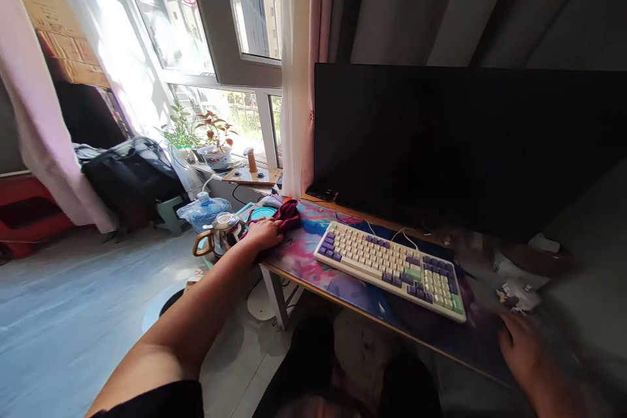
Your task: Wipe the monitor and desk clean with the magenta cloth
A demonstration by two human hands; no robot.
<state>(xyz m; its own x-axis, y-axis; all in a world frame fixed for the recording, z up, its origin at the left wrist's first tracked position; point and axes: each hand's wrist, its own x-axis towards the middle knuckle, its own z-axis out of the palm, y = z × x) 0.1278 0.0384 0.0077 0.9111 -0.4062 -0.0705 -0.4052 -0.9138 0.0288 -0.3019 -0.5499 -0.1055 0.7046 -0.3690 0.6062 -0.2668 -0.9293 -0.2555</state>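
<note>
My left hand (264,234) is at the left end of the desk, its fingers closed on a dark red cloth (289,212). Just left of it stands a shiny metal kettle (226,228) with a wooden-looking handle, near a turquoise round lid or dish (262,213). At the right end of the desk, my right hand (524,346) is smeared by motion and dim. A crumpled whitish packet (518,295) lies just beyond its fingers; whether they touch cannot be seen. Between the hands sits a cream and purple keyboard (389,268).
A large dark monitor (441,150) rises behind the colourful desk mat (304,245). Left of the desk are a clear blue water jug (204,210), a black bag (134,173) and a red stool (34,209). Potted plants (215,155) line the windowsill.
</note>
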